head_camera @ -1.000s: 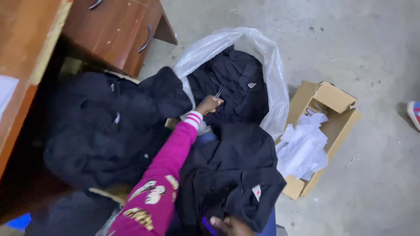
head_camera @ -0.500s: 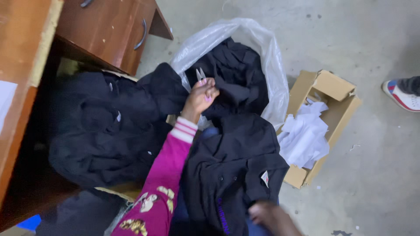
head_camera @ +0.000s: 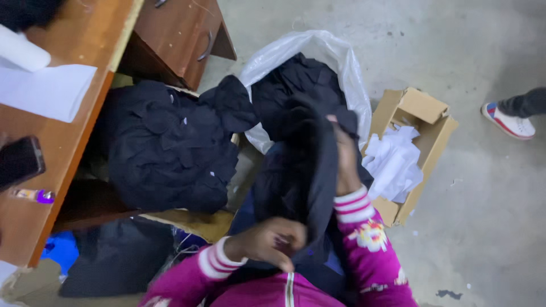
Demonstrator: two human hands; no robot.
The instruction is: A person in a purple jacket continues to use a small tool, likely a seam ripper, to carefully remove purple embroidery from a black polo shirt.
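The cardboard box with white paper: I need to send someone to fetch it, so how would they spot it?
Start at the clear plastic bag full of dark clothes on the grey concrete floor. Just right of it sits the cardboard box, flaps open. It alone holds crumpled white paper; everything else nearby is black garments.

Black garment (head_camera: 301,170) bunched and draped lengthwise, soft folds, gripped at its near end and far end between my fingers
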